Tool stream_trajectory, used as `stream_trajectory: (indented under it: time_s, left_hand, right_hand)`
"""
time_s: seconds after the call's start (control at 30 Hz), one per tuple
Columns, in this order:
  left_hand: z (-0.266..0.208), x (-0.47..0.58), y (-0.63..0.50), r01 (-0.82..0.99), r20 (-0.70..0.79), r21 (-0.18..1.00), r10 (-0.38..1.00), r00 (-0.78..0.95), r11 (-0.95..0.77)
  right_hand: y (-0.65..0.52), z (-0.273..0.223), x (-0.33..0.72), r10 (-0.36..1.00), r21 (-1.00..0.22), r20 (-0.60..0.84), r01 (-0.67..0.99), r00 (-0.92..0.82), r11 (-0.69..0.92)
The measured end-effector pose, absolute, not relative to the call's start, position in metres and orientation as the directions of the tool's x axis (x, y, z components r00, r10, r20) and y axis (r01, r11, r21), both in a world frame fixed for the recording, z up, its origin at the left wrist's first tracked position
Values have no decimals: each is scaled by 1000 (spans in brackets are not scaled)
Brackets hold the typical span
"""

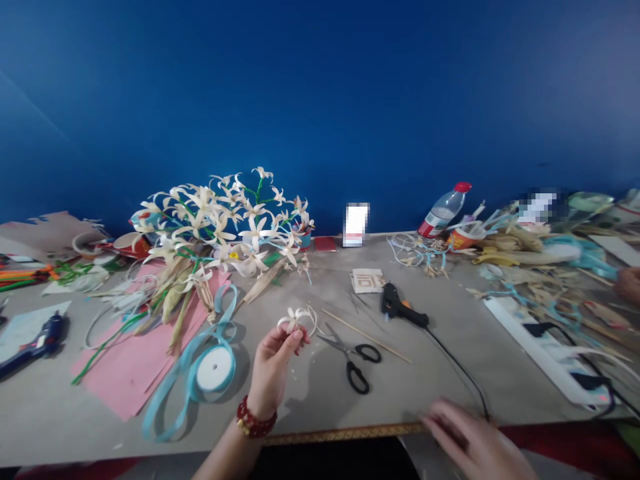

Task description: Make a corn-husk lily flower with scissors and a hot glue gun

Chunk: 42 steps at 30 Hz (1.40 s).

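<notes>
My left hand (278,357), with a red beaded bracelet at the wrist, pinches a small white handmade flower (296,319) whose petals curl outward. A thin pale loop stands beside the flower. Blurred by motion, my right hand (467,437) is at the front edge of the table, and its fingers are too smeared to read. Black-handled scissors (356,359) lie between the hands, blades pointing up and left, close to a thin wooden stick (370,337). Behind them a black glue gun (400,308) rests by a square patterned pad (369,281).
A large bunch of white flowers (255,233) stands back left. Blue ribbon (216,369) and pink paper (117,377) lie at left, near a blue glue gun (43,343). At right are a bottle (445,208), a power strip (535,350) and another person's hand (627,285).
</notes>
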<state>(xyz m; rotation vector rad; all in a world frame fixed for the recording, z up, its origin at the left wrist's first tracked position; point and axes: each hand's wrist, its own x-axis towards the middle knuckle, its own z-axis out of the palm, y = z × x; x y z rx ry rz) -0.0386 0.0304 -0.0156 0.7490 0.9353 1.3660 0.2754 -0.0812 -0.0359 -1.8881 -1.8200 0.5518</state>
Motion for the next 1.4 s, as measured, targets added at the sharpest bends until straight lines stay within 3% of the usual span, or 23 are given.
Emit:
stream_trajectory:
  time_s: [0.17,0.3,0.4,0.47,0.63,0.87,1.03,1.17,1.4]
  left_hand:
    - [-13,-35,20,-445,-114,889,993,2,103]
    - [-11,-32,12,-412,-118,902,992,43,125]
    - [-13,-33,10,-436,-125,891,992,28,125]
    - [-15,-37,10,-443,-133,889,991,-7,117]
    - [-20,-42,14,-419,-146,902,987,-62,107]
    - [-24,-38,20,-401,-130,910,991,-33,106]
    - [-24,-38,24,-430,-162,893,986,-34,132]
    - [-24,-37,26,-423,-166,895,986,-29,139]
    - [-18,-34,27,-396,-164,907,986,-17,144]
  right_hand:
    - [-15,2,183,989,-843,142,518,-39,142]
    - [15,-3,126,998,-997,49,61,-31,50]
    - [22,-15,112,995,-976,-89,-194,-53,-97]
    - [22,-20,113,987,-971,-126,-194,-96,-143]
    - [14,-27,128,980,-995,-98,22,-172,-96]
    - [22,-39,144,987,-941,46,325,-155,95]
    - [23,-33,148,982,-954,30,287,-187,84]
    - [24,-27,144,992,-987,0,158,-128,20]
    - [23,-11,146,976,-1000,-15,-3,-215,-16]
